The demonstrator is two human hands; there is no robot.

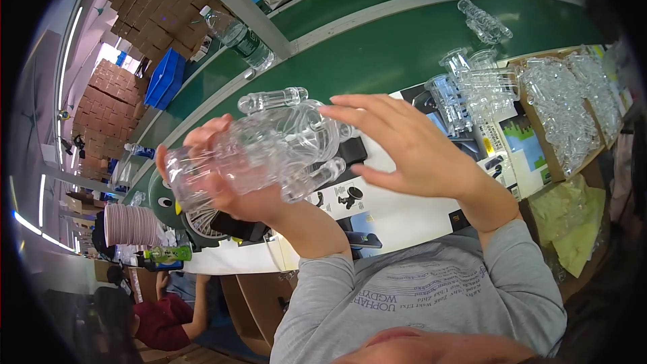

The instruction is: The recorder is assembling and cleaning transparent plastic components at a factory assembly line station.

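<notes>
My left hand (253, 201) is closed around the narrower end of a clear plastic figure-shaped container (280, 141), tilted above the table. Two rounded arm-like clear pieces stick out along its sides: an upper one (273, 99) and a lower one (315, 178). My right hand (414, 152) is open, fingers spread and thumb apart, beside the container's wider end. Its fingertips come close to that end; whether they touch it I cannot tell. Behind the container, a small black object (352, 151) is partly hidden.
Clear plastic parts (472, 87) stand in a cluster at the right, near a cardboard box (543, 145) full of small clear pieces. A water bottle (244, 42) stands on the green surface, far left. A green fan (165, 203) sits left; another person (162, 317) is lower left.
</notes>
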